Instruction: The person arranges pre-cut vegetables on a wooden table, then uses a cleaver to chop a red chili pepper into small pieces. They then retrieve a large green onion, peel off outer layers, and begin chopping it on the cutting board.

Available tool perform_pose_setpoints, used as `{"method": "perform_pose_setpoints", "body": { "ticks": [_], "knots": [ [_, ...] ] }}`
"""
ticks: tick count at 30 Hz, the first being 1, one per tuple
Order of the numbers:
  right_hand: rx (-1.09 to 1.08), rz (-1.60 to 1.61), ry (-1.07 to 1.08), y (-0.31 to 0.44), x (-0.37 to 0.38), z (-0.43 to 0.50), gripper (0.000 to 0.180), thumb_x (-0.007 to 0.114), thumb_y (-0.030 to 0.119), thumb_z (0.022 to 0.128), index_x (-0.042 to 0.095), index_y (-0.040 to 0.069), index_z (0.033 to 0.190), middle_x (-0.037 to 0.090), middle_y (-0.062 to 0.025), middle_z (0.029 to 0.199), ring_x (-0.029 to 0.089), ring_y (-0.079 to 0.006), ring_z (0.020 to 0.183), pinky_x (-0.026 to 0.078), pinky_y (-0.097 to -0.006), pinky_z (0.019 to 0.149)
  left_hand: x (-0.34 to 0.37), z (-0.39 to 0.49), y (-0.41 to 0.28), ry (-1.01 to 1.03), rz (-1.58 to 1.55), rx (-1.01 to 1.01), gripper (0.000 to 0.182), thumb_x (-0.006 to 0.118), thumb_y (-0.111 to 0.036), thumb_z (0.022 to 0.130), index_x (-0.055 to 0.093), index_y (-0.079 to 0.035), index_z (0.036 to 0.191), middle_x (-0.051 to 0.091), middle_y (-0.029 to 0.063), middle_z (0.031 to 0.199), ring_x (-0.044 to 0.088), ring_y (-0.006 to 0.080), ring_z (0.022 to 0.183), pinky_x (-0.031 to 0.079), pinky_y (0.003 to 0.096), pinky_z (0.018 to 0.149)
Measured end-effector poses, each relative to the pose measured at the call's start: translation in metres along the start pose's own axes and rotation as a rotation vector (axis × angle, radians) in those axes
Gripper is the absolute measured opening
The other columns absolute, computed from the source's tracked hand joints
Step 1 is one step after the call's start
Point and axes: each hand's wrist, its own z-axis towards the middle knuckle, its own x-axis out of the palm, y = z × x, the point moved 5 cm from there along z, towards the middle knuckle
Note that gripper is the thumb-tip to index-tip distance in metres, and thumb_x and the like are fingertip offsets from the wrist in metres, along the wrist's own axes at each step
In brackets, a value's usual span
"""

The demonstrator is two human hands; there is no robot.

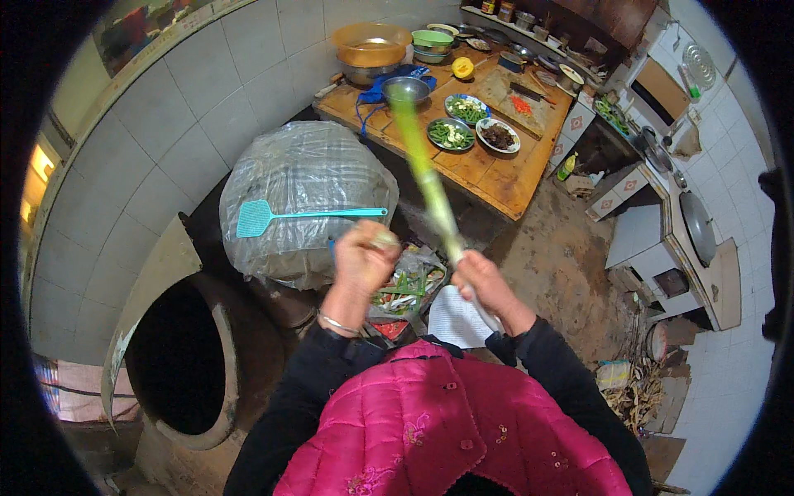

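Note:
My right hand point(487, 282) is closed around the pale lower part of a long green-and-white stalk vegetable point(428, 180), blurred, its green end towards the wooden table. To its left, my left hand point(366, 254) is curled, with a small pale thing, perhaps a peeled piece, at its fingers; blur hides the details. Below and between the hands lies a plastic bag of vegetable scraps point(403, 291). A printed sheet of paper point(459, 316) lies under my right forearm.
A turquoise fly swatter point(310, 214) rests on a plastic-covered round container point(310, 167). The wooden table point(496, 180) holds plates of cut green vegetables point(451, 134), a cutting board point(508, 102) and a metal bowl point(406, 91). A large dark-mouthed jar point(226, 372) stands at left, a tiled stove point(701, 248) at right.

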Motion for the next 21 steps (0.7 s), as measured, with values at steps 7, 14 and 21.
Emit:
{"method": "perform_pose_setpoints", "body": {
  "ticks": [7, 14, 21],
  "knots": [
    [-0.035, -0.193, -0.079, -0.005, -0.025, -0.009, 0.021, 0.05, 0.02, 0.09, 0.048, 0.005, 0.104, 0.052, 0.0002, 0.064, 0.04, -0.0036, 0.043, 0.031, -0.0178, 0.039, -0.006, 0.0, -0.019, -0.274, 0.45, 0.034, 0.009, 0.044, -0.014, 0.081, 0.047, -0.007, 0.075, 0.048, 0.0057, 0.067, 0.055, 0.0265, 0.064, 0.046, 0.0358, 0.054],
    [-0.348, -0.729, -0.289, 0.015, 0.003, -0.007, 0.027, 0.059, 0.022, 0.083, 0.05, 0.007, 0.102, 0.057, -0.0063, 0.068, 0.055, -0.0192, 0.057, 0.043, -0.0298, 0.053, -0.016, 0.006, 0.029, -0.314, 0.872, -0.206, 0.042, 0.051, -0.047, 0.084, 0.048, -0.008, 0.073, 0.046, 0.0022, 0.058, 0.047, 0.0148, 0.044, 0.037, 0.0246, 0.04],
    [-0.476, -1.097, -0.453, 0.024, 0.024, -0.012, 0.029, 0.063, 0.022, 0.077, 0.052, 0.008, 0.1, 0.059, -0.0145, 0.085, 0.058, -0.0339, 0.078, 0.046, -0.0384, 0.064, -0.011, 0.009, 0.038, -0.258, 1.349, -0.13, 0.048, 0.054, -0.045, 0.083, 0.059, 0.0, 0.066, 0.05, 0.0027, 0.052, 0.048, 0.0108, 0.044, 0.035, 0.0268, 0.041]
  ]
}}
